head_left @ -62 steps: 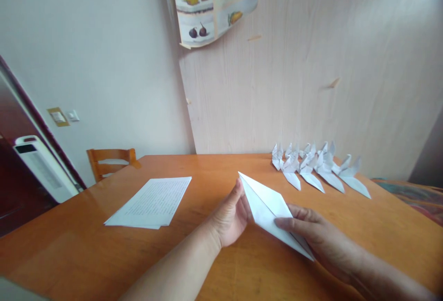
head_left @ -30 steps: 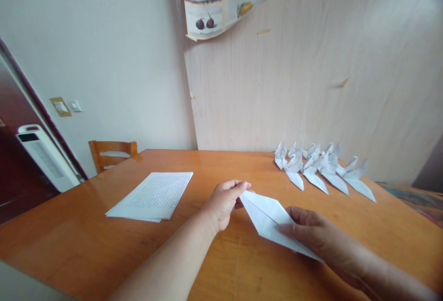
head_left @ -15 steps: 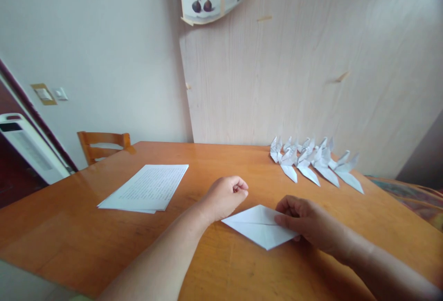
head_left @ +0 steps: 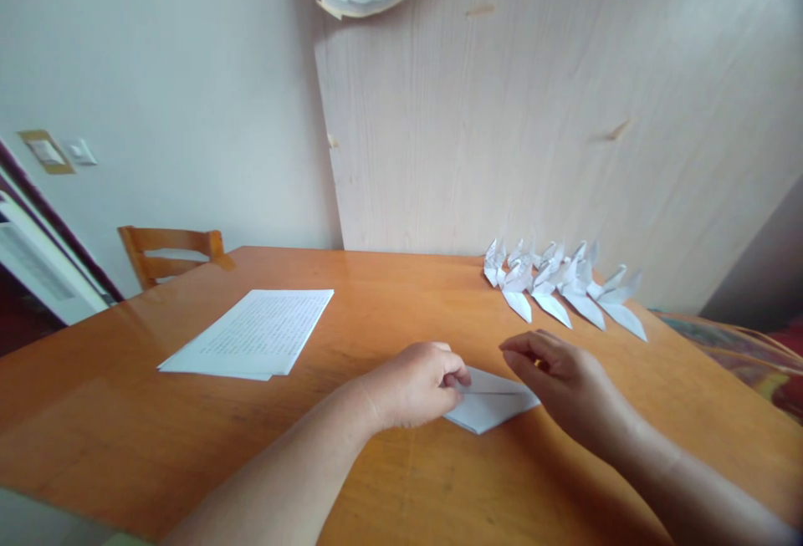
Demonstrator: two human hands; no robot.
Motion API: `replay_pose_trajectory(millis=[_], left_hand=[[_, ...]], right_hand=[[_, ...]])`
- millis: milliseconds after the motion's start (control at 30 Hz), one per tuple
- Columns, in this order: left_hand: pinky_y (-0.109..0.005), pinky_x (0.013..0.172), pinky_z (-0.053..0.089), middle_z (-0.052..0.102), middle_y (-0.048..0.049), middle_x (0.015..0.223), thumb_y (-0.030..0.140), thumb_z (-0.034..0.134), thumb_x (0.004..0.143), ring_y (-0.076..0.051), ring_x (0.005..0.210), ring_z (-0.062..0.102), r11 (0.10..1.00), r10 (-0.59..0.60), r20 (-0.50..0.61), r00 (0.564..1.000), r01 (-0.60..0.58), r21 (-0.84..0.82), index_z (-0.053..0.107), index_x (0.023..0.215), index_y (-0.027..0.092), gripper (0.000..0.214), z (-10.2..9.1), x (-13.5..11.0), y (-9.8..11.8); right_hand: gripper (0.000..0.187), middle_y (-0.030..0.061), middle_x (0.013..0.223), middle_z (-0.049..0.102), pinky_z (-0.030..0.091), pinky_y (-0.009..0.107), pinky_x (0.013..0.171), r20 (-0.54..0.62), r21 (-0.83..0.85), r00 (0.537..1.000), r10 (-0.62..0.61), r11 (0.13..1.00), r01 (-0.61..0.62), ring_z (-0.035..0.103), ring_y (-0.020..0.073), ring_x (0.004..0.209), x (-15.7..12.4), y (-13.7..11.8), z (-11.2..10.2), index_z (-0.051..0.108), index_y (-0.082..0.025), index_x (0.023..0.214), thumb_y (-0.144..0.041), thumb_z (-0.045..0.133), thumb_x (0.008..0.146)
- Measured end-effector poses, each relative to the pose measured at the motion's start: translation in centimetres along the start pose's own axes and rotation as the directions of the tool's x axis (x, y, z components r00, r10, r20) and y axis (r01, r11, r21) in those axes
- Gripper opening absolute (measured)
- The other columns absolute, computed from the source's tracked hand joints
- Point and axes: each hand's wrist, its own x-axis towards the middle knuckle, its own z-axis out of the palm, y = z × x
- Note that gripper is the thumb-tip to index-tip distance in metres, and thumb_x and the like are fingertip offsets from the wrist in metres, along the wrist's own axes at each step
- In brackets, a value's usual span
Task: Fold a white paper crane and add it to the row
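A white folded paper (head_left: 493, 412), shaped like a diamond with a crease along its middle, lies on the wooden table in front of me. My left hand (head_left: 423, 383) is over its left end, fingers curled and closed on the paper, hiding that corner. Just above and beside the right corner is my right hand (head_left: 558, 375), its thumb and index finger drawn together in a loose pinch with nothing visible between them.
Several white paper cranes (head_left: 580, 291) stand in rows at the table's back right. A stack of written sheets (head_left: 257, 333) lies to the left. Behind the table are a wooden chair (head_left: 169, 241) and a pale panel (head_left: 470, 136).
My left hand has moved right and down onto the paper's left end. My right hand has let go of the right corner and lifted slightly. The view has shifted a little.
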Motion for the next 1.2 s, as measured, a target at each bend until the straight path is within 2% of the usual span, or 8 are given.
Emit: replay_pose_trajectory(millis=[67, 133, 300, 533, 633, 800, 1100, 1200], left_hand=[[-0.025, 0.068, 0.045, 0.065, -0.0054, 0.096, 0.016, 0.056, 0.077, -0.017, 0.079, 0.060, 1.000, 0.004, 0.001, 1.000, -0.004, 0.002, 0.072, 0.093, 0.019, 0.023, 0.1, 0.0, 0.1], [-0.025, 0.067, 0.044, 0.064, -0.0050, 0.094, 0.016, 0.055, 0.077, -0.017, 0.079, 0.059, 1.000, 0.008, 0.005, 1.000, -0.008, 0.008, 0.071, 0.092, 0.019, 0.022, 0.1, 0.1, 0.1], [-0.024, 0.064, 0.042, 0.061, -0.0039, 0.090, 0.015, 0.054, 0.077, -0.015, 0.075, 0.057, 1.000, 0.011, 0.016, 1.000, -0.012, 0.016, 0.071, 0.090, 0.020, 0.022, 0.5, 0.1, -0.1], [-0.024, 0.065, 0.044, 0.061, -0.0040, 0.092, 0.015, 0.058, 0.073, -0.015, 0.075, 0.057, 0.999, -0.028, 0.003, 1.000, 0.028, -0.016, 0.071, 0.098, 0.021, 0.029, 0.7, 0.2, -0.7], [-0.024, 0.065, 0.045, 0.062, -0.0044, 0.093, 0.014, 0.058, 0.071, -0.016, 0.076, 0.058, 0.999, -0.045, 0.012, 0.999, 0.045, -0.016, 0.071, 0.099, 0.020, 0.031, 0.4, 0.2, -0.7], [-0.023, 0.063, 0.043, 0.063, -0.0036, 0.092, 0.012, 0.057, 0.068, -0.015, 0.075, 0.057, 0.996, -0.087, 0.009, 0.996, 0.087, -0.002, 0.072, 0.100, 0.021, 0.037, -0.3, 0.0, -1.1], [-0.023, 0.060, 0.041, 0.063, -0.0027, 0.093, 0.006, 0.051, 0.063, -0.016, 0.076, 0.058, 0.993, -0.111, 0.077, 0.991, 0.107, 0.048, 0.071, 0.101, 0.023, 0.047, -1.6, -0.1, -1.6], [-0.023, 0.060, 0.042, 0.065, -0.0026, 0.093, 0.006, 0.050, 0.062, -0.016, 0.076, 0.059, 0.989, -0.140, 0.112, 0.984, 0.132, 0.072, 0.070, 0.098, 0.022, 0.044, -2.1, 0.0, -1.7]], right_hand=[[0.022, 0.0044, 0.080, 0.068, 0.043, 0.031, 0.066, 0.030, 0.086, 0.999, 0.020, 0.996, -0.023, 0.059, 0.0204, 0.077, -0.3, -0.7, 0.2, 0.070, -0.023, 0.085, -0.039, 0.056, 0.088], [0.022, 0.0030, 0.079, 0.066, 0.042, 0.029, 0.064, 0.108, 0.202, 0.992, 0.059, 0.976, -0.080, 0.057, 0.0189, 0.074, -0.7, -1.1, 0.6, 0.069, -0.023, 0.088, -0.041, 0.056, 0.088], [0.022, -0.0004, 0.072, 0.061, 0.038, 0.027, 0.059, 0.294, 0.435, 0.941, 0.168, 0.853, -0.288, 0.052, 0.0140, 0.065, -0.9, -0.8, 1.9, 0.066, -0.021, 0.090, -0.041, 0.059, 0.085], [0.018, 0.0022, 0.081, 0.068, 0.045, 0.028, 0.071, 0.372, 0.575, 0.876, 0.307, 0.664, -0.478, 0.060, 0.0148, 0.074, -0.3, 0.0, 1.8, 0.066, -0.020, 0.091, -0.034, 0.064, 0.080], [0.019, 0.0042, 0.089, 0.070, 0.048, 0.029, 0.076, 0.398, 0.607, 0.856, 0.329, 0.605, -0.515, 0.063, 0.0154, 0.079, -0.3, -0.1, 1.7, 0.066, -0.020, 0.093, -0.032, 0.066, 0.079], [0.021, 0.0056, 0.093, 0.072, 0.051, 0.031, 0.080, 0.397, 0.611, 0.856, 0.332, 0.600, -0.516, 0.066, 0.0177, 0.083, -0.4, -0.1, 1.8, 0.067, -0.021, 0.097, -0.031, 0.068, 0.079], [0.025, 0.0073, 0.099, 0.073, 0.052, 0.033, 0.081, 0.403, 0.598, 0.854, 0.328, 0.613, -0.517, 0.067, 0.0205, 0.091, -0.5, 0.8, 1.8, 0.066, -0.022, 0.104, -0.033, 0.068, 0.082], [0.025, 0.0059, 0.098, 0.074, 0.052, 0.032, 0.081, 0.405, 0.594, 0.850, 0.338, 0.609, -0.525, 0.067, 0.0194, 0.090, -0.6, 0.7, 1.8, 0.067, -0.023, 0.105, -0.032, 0.068, 0.082]])
